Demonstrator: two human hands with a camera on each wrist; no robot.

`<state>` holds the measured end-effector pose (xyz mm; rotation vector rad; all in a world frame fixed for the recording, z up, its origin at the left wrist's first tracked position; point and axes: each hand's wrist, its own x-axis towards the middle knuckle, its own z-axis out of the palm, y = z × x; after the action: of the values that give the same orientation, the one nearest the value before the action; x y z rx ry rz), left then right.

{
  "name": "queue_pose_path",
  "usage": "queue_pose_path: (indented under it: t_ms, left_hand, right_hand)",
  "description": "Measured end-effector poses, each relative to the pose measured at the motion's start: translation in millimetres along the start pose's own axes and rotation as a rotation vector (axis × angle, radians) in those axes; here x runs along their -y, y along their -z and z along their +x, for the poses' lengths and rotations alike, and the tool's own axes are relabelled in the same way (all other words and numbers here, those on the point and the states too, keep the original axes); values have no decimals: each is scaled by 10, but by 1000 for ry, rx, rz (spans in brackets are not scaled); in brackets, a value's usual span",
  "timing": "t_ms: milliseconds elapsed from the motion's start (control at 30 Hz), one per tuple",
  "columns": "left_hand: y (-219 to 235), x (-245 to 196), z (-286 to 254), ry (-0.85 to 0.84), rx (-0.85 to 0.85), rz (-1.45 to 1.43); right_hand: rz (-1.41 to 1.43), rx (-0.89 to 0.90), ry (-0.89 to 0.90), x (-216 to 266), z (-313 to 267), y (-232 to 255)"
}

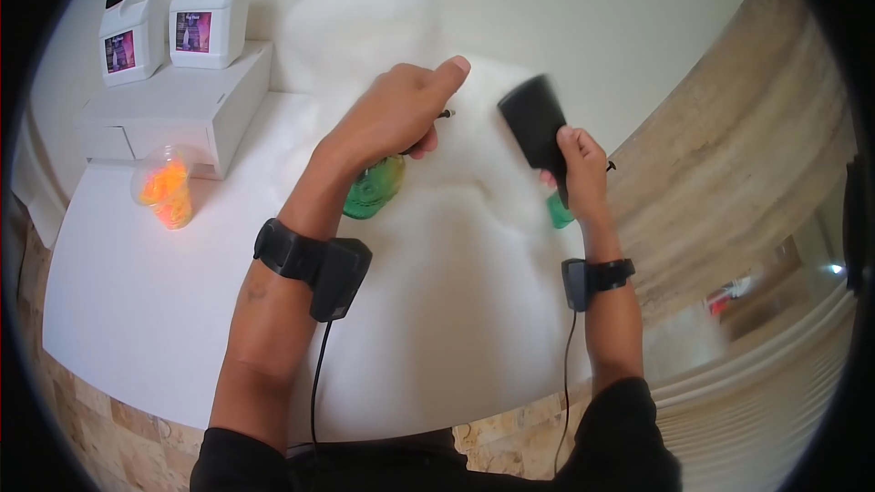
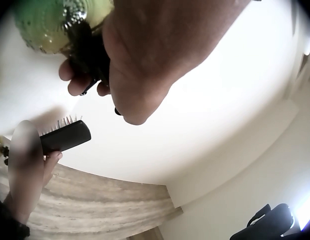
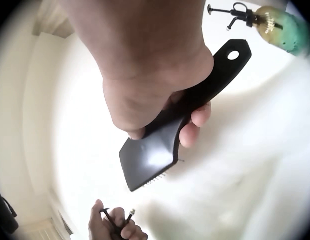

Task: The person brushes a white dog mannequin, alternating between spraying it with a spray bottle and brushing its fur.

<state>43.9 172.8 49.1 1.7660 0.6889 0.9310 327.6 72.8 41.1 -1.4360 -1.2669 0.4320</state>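
Observation:
My left hand (image 1: pixel 392 109) grips the black pump top of a green and yellow glass spray bottle (image 1: pixel 374 189), which hangs below the palm. The thumb lies along the top of the pump. In my right hand (image 1: pixel 585 173) is a black paddle hairbrush (image 1: pixel 533 118), held by its handle with the flat back facing up. Its bristles (image 2: pixel 62 121) show in the left wrist view. A white fluffy mass (image 1: pixel 365 36) lies before both hands, blurred. Behind my right hand stands a second green spray bottle (image 1: pixel 560 210); its black pump shows in the right wrist view.
A clear cup (image 1: pixel 164 187) of orange and pink pieces stands on the white table (image 1: pixel 118 292) at the left. Behind it, two white jugs (image 1: pixel 208 18) sit on a white drawer box (image 1: pixel 182 105). A beige curtain (image 1: pixel 720 128) hangs at the right.

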Motion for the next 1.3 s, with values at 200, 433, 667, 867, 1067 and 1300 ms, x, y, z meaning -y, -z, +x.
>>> queue_pose_path:
  t_ms: [200,433,667,867,1067,1300]
  left_hand:
    - [33,-89,-33,-25,-113,-116]
    - [37,-25,-39,-29,-20,-44]
    - [54,-32,-41,12,48,18]
    - [60,-80,-79,-63,-116,-105]
    - [82,-72,-84,-41,-76,-93]
    - [109,-31,-73,80,259,152]
  right_hand:
    - [-22,-47,-3,122,100,-106]
    - [-416,347,-168,-311,-305,-106]
    - [-232,157,-65,-156,-206,12]
    - [3,-30,23,139,86,70]
    - [-121,11,-61,-171,-57,133]
    - [-477,416,-236,-429,-446,161]
